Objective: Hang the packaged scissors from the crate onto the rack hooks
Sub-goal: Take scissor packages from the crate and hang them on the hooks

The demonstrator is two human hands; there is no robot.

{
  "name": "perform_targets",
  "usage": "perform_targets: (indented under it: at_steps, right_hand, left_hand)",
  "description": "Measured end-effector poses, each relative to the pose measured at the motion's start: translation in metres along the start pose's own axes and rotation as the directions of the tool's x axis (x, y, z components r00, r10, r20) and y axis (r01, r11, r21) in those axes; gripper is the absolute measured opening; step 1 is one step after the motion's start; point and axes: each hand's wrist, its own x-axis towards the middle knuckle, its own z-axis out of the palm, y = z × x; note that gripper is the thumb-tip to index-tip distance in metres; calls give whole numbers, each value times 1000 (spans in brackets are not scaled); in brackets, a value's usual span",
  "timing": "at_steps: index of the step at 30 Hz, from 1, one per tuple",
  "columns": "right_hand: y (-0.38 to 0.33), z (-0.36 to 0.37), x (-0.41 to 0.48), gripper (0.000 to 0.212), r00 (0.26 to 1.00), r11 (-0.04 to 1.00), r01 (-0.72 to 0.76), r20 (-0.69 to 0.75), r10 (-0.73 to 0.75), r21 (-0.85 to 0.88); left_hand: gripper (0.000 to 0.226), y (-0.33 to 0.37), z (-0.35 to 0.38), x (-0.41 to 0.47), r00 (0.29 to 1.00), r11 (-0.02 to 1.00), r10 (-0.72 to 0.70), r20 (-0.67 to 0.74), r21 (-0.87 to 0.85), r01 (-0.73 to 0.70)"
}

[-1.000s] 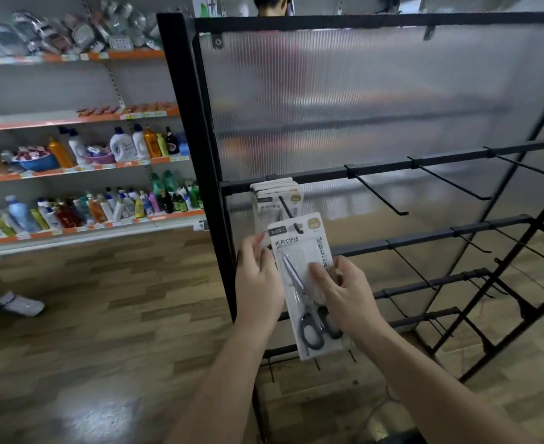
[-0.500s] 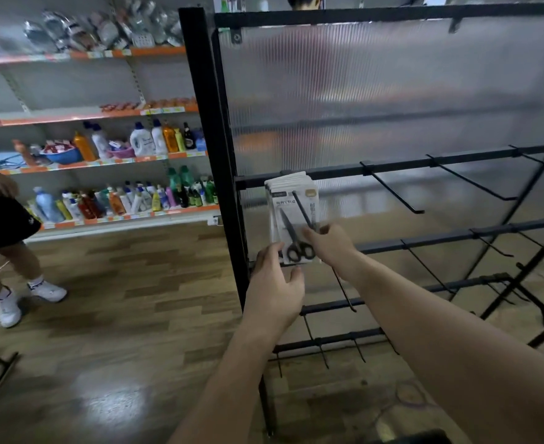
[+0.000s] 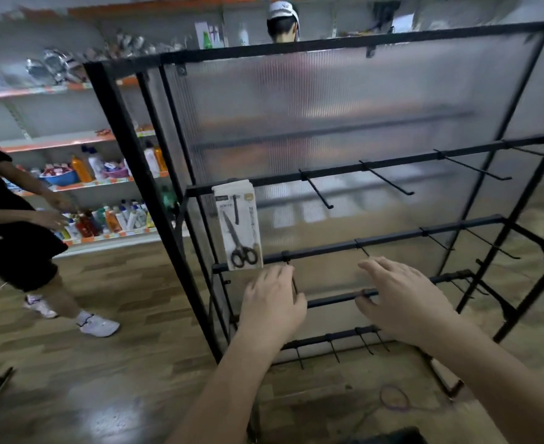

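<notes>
On rack hook [image 3: 235,209]: packaged scissors [image 3: 239,233], print unreadable; left hand [image 3: 272,306], right hand [image 3: 402,302] relaxed.

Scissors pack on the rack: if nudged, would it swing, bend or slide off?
Probably swings: the scissors pack hangs from one hook. Likely fairly stiff, since its card hangs flat. Probably bottom-heavy, with the handles low, so it should settle back.

Soft, fairly dim indoor light fills the scene, leaving a pale glare patch on the glossy wooden floor [image 3: 113,411] at lower left and only faint shadows. Motion blur smears nearly everything, worst on the store shelves [image 3: 72,187] and along the right edge, while the packaged scissors [image 3: 238,225] read fairly sharp. Wide-angle distortion tilts and bows the rack [image 3: 137,174] uprights toward the frame edges.
</notes>
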Motion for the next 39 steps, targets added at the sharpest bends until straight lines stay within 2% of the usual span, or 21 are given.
perform_targets:
  at_steps: [9,18,22,26,33,37,39]
  right_hand:
    - [93,6,-89,63,1000,998,5,8,-5,59]
    - [139,35,-139,61,987,996,-73,150,63,59]
    - [137,53,-147,51,971,993,-113,214,102,37]
    - [128,72,-148,50,952,988,-155,271,143,23]
    - [133,123,-136,53,891,968,-243,381,246,-56]
    - [152,169,-122,52,849,975,-212,482,218,-67]
    - [171,204,-114,50,816,981,-184,546,189,-65]
  left_hand:
    - [56,103,42,-70,998,998,-40,57,42,37]
    - [55,139,80,-110,981,992,-66,180,116,46]
    - [45,128,95,-114,974,992,-63,216,123,37]
    - [48,100,117,-119,965,994,-71,251,97,47]
    - [53,49,182,-122,898,995,-91,429,77,64]
    - [56,32,228,-123,876,988,-151,459,54,143]
    - [51,27,263,-127,858,981,-191,476,54,189]
